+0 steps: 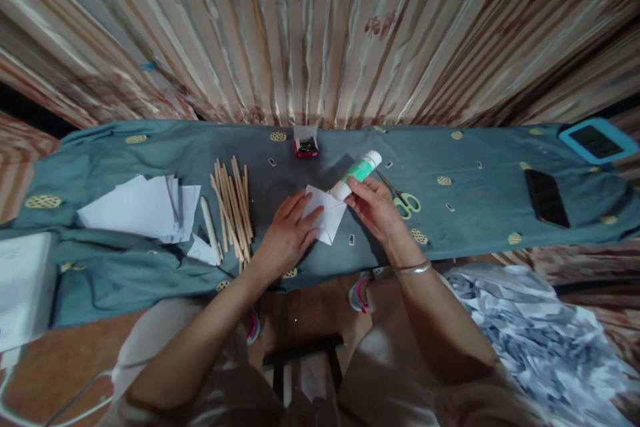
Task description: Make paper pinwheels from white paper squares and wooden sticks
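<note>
My left hand (289, 235) lies over a small white piece of paper (327, 219) at the middle of the table, its fingers spread flat on the paper's left part. My right hand (375, 208) is closed around a white and green glue stick (359, 173), which slants down to the left. The lower end of the glue stick meets the paper's upper right edge. Just right of this hand are scissors (407, 204) with light green handles. To the left of my left hand lies a bundle of thin brown sticks (233, 207).
White paper sheets (135, 207) and a white marker-like tube (210, 229) lie left. A small red box (306, 144) stands at the back. A black phone (547, 197) and blue-framed device (597, 140) are right. Shredded paper (545, 333) is heaped below right.
</note>
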A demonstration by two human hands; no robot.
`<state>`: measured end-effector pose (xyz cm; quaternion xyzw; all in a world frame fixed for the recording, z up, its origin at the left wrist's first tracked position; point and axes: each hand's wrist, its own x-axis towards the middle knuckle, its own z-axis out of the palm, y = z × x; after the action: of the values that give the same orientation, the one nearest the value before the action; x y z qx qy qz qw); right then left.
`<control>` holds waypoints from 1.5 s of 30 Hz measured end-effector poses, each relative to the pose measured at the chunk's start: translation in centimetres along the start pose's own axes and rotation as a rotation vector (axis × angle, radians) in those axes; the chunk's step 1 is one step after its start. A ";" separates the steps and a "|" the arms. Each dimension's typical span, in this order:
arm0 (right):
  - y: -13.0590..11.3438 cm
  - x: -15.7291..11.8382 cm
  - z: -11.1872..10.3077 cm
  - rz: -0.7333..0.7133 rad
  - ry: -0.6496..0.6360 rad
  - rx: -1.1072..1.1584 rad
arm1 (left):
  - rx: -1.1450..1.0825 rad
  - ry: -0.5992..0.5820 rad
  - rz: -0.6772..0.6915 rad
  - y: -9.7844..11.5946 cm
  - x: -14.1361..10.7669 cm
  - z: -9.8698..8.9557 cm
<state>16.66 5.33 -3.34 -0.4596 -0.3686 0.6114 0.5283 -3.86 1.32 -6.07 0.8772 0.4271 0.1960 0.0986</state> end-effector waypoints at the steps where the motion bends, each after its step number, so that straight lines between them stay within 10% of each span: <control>1: 0.2 -0.1 0.0 -0.041 0.016 -0.055 | 0.016 -0.025 0.020 0.5 -0.2 0.2; 45: 2.9 -0.1 -0.8 -0.207 0.042 -0.867 | -0.040 -0.031 0.038 1.7 -1.2 2.5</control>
<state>16.52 4.69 -6.28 -0.6115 -0.6241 0.3351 0.3525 -2.28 -0.67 -8.10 0.8860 0.4047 0.1926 0.1188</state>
